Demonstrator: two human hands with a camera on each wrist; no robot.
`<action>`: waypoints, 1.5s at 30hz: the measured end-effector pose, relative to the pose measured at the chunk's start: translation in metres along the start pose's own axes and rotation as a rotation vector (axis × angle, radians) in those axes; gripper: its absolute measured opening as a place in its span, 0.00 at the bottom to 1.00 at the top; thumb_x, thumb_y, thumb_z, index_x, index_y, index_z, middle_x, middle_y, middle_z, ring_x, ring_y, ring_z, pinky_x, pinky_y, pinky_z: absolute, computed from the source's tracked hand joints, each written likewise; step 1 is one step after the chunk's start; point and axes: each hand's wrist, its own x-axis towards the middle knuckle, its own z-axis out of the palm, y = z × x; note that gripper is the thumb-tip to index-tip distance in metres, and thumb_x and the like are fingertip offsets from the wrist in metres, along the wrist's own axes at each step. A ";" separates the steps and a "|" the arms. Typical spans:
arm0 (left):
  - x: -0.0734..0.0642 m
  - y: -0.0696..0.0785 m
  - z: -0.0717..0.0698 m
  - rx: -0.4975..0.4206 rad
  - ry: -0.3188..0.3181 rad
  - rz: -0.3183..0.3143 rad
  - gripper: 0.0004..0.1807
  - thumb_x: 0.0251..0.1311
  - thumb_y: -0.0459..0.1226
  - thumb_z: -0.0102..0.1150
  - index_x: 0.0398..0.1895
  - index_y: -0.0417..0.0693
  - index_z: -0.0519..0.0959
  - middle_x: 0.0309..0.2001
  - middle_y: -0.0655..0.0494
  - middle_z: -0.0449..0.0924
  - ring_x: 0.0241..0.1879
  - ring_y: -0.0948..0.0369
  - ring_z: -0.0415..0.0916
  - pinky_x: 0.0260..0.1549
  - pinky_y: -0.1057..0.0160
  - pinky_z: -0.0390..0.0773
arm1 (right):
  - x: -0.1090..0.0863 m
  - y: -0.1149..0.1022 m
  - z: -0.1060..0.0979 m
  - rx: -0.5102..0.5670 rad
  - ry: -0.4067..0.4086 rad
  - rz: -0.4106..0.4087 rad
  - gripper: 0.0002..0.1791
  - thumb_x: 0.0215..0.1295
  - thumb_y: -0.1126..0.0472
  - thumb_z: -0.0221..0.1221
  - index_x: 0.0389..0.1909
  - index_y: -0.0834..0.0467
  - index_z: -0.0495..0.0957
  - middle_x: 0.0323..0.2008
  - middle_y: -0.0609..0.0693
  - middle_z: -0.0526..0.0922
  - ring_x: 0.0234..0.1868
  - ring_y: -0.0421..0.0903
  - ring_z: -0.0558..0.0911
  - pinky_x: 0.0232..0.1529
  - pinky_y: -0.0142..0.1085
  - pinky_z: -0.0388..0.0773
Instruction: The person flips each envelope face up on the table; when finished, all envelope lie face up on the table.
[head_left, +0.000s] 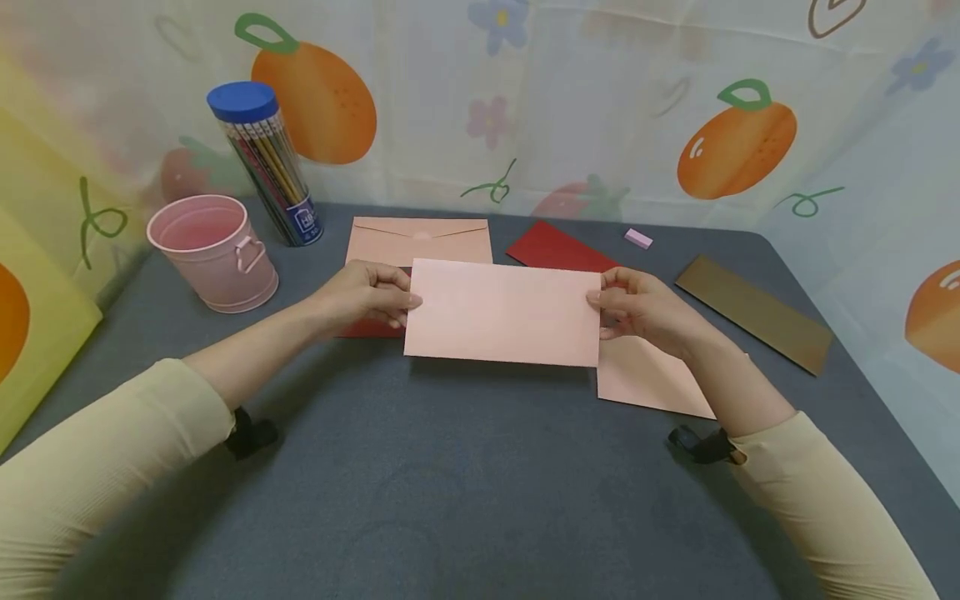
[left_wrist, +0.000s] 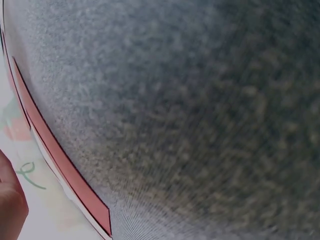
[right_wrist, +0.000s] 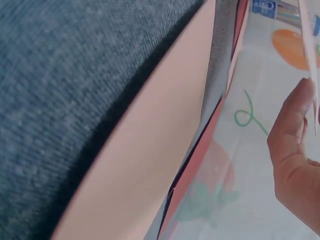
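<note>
Pink paper fills the middle of my head view: the held envelope point(head_left: 502, 312), as I take it to be, is raised over the surface point(head_left: 450, 483), a shadow beneath its lower edge. My hands are both on it, the left hand point(head_left: 372, 293) and the right hand point(head_left: 643, 308) each pinching one short end, thumbs on the near face. To do this well, I would pinch lightly so the paper neither creases nor bows, and spread the pull evenly. Its right end looks a touch lower, so a small lift there should level it. I would also mind the loose envelope point(head_left: 648, 383) under the right forearm, which could drag it. Most of the gripping fingers are behind the paper, and its far face is hidden, so I cannot tell whether it has a flap. It also covers parts of the flapped envelope point(head_left: 420, 239) and the red envelope point(head_left: 371, 329).

From the left wrist I get mostly blurred surface, a red strip point(left_wrist: 64, 162) and a sliver of hand cut off at the edge; its grip does not show.

From the right wrist, the hand is cropped, and the held envelope is only a thin pale edge beside its fingertips.
</note>
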 end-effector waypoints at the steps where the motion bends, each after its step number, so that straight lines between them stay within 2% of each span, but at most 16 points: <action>1: 0.000 0.002 -0.001 -0.008 0.015 0.008 0.06 0.65 0.36 0.60 0.36 0.41 0.78 0.26 0.62 0.82 0.26 0.66 0.80 0.35 0.66 0.86 | 0.000 0.000 -0.001 0.016 -0.006 -0.005 0.14 0.73 0.56 0.55 0.49 0.58 0.63 0.32 0.45 0.74 0.33 0.40 0.77 0.41 0.33 0.85; 6: 0.000 0.007 -0.004 -0.027 0.076 0.032 0.05 0.65 0.35 0.61 0.39 0.42 0.78 0.26 0.66 0.83 0.27 0.67 0.80 0.34 0.67 0.85 | 0.001 0.001 0.000 0.066 -0.020 -0.038 0.09 0.73 0.60 0.55 0.46 0.58 0.66 0.34 0.44 0.75 0.34 0.40 0.78 0.44 0.34 0.85; 10: 0.001 0.008 -0.007 -0.014 0.115 0.053 0.08 0.65 0.38 0.61 0.42 0.42 0.79 0.27 0.67 0.82 0.30 0.68 0.81 0.37 0.69 0.85 | 0.000 -0.001 0.002 0.128 0.020 -0.042 0.05 0.71 0.61 0.56 0.44 0.55 0.70 0.34 0.42 0.77 0.36 0.38 0.78 0.45 0.31 0.83; 15: 0.001 0.008 -0.010 -0.049 0.144 0.086 0.03 0.65 0.38 0.61 0.37 0.51 0.83 0.28 0.67 0.82 0.31 0.68 0.81 0.39 0.67 0.85 | 0.001 -0.003 0.004 0.229 0.061 -0.050 0.03 0.70 0.63 0.58 0.39 0.52 0.74 0.32 0.43 0.79 0.33 0.37 0.79 0.37 0.28 0.81; 17: 0.001 0.008 -0.011 -0.080 0.158 0.102 0.05 0.65 0.37 0.61 0.34 0.56 0.85 0.28 0.67 0.82 0.30 0.68 0.80 0.38 0.68 0.85 | 0.002 -0.003 0.006 0.292 0.056 -0.069 0.03 0.70 0.64 0.58 0.38 0.53 0.74 0.31 0.44 0.80 0.31 0.37 0.81 0.36 0.27 0.81; 22: 0.002 0.008 -0.011 -0.169 0.154 0.143 0.08 0.65 0.34 0.62 0.31 0.58 0.86 0.27 0.64 0.85 0.29 0.68 0.82 0.36 0.68 0.85 | 0.004 -0.004 0.007 0.433 0.041 -0.119 0.05 0.70 0.69 0.56 0.35 0.56 0.76 0.31 0.47 0.85 0.35 0.40 0.87 0.41 0.29 0.85; 26: 0.001 0.010 -0.011 -0.208 0.136 0.152 0.10 0.65 0.33 0.61 0.32 0.58 0.86 0.30 0.64 0.87 0.33 0.69 0.85 0.40 0.69 0.85 | 0.006 -0.005 0.007 0.530 0.064 -0.124 0.07 0.71 0.70 0.53 0.34 0.59 0.78 0.37 0.50 0.86 0.43 0.44 0.89 0.49 0.31 0.85; 29: 0.000 0.011 -0.011 -0.268 0.133 0.151 0.15 0.66 0.29 0.54 0.31 0.56 0.87 0.33 0.65 0.88 0.38 0.70 0.85 0.44 0.71 0.84 | 0.007 -0.007 0.008 0.575 0.101 -0.110 0.10 0.72 0.68 0.52 0.36 0.59 0.82 0.41 0.49 0.87 0.45 0.43 0.88 0.49 0.31 0.84; 31: 0.000 0.012 -0.011 -0.296 0.145 0.143 0.18 0.66 0.27 0.51 0.31 0.55 0.87 0.34 0.66 0.88 0.40 0.70 0.84 0.46 0.73 0.83 | 0.009 -0.008 0.009 0.580 0.123 -0.107 0.11 0.72 0.67 0.52 0.38 0.58 0.84 0.41 0.47 0.88 0.44 0.41 0.87 0.47 0.29 0.85; 33: 0.001 0.011 -0.010 -0.256 0.176 0.132 0.17 0.66 0.28 0.51 0.32 0.55 0.88 0.34 0.69 0.88 0.42 0.72 0.83 0.47 0.74 0.82 | 0.010 -0.009 0.012 0.568 0.142 -0.108 0.11 0.71 0.69 0.54 0.40 0.57 0.85 0.39 0.46 0.89 0.43 0.39 0.86 0.44 0.27 0.84; 36: 0.003 0.010 -0.008 -0.127 0.240 0.095 0.10 0.64 0.32 0.59 0.38 0.53 0.88 0.33 0.74 0.86 0.41 0.75 0.81 0.46 0.75 0.80 | 0.012 -0.010 0.016 0.498 0.167 -0.115 0.11 0.68 0.72 0.55 0.45 0.58 0.81 0.38 0.43 0.89 0.43 0.37 0.85 0.43 0.25 0.83; 38: 0.003 0.010 -0.007 -0.044 0.262 0.067 0.10 0.62 0.33 0.62 0.45 0.48 0.86 0.35 0.74 0.85 0.41 0.74 0.80 0.44 0.73 0.79 | 0.013 -0.011 0.019 0.429 0.193 -0.108 0.13 0.67 0.73 0.56 0.49 0.58 0.78 0.40 0.42 0.86 0.42 0.36 0.84 0.42 0.25 0.83; 41: 0.004 0.010 -0.006 0.026 0.238 0.023 0.20 0.61 0.32 0.61 0.57 0.40 0.77 0.50 0.63 0.82 0.44 0.68 0.78 0.42 0.73 0.79 | 0.014 -0.011 0.022 0.330 0.232 -0.081 0.19 0.66 0.74 0.56 0.55 0.56 0.71 0.46 0.42 0.79 0.44 0.38 0.80 0.40 0.25 0.82; 43: 0.005 0.011 -0.007 0.032 0.194 -0.012 0.26 0.60 0.30 0.60 0.63 0.40 0.70 0.61 0.52 0.73 0.49 0.63 0.76 0.42 0.73 0.79 | 0.014 -0.012 0.024 0.292 0.246 -0.053 0.24 0.65 0.75 0.56 0.61 0.56 0.68 0.49 0.44 0.74 0.44 0.40 0.78 0.40 0.26 0.83; 45: 0.005 0.011 -0.007 0.043 0.147 -0.044 0.33 0.59 0.29 0.60 0.68 0.42 0.64 0.67 0.44 0.64 0.52 0.58 0.73 0.41 0.73 0.79 | 0.014 -0.012 0.024 0.262 0.239 -0.024 0.31 0.65 0.75 0.56 0.67 0.56 0.64 0.52 0.45 0.70 0.45 0.40 0.77 0.41 0.26 0.83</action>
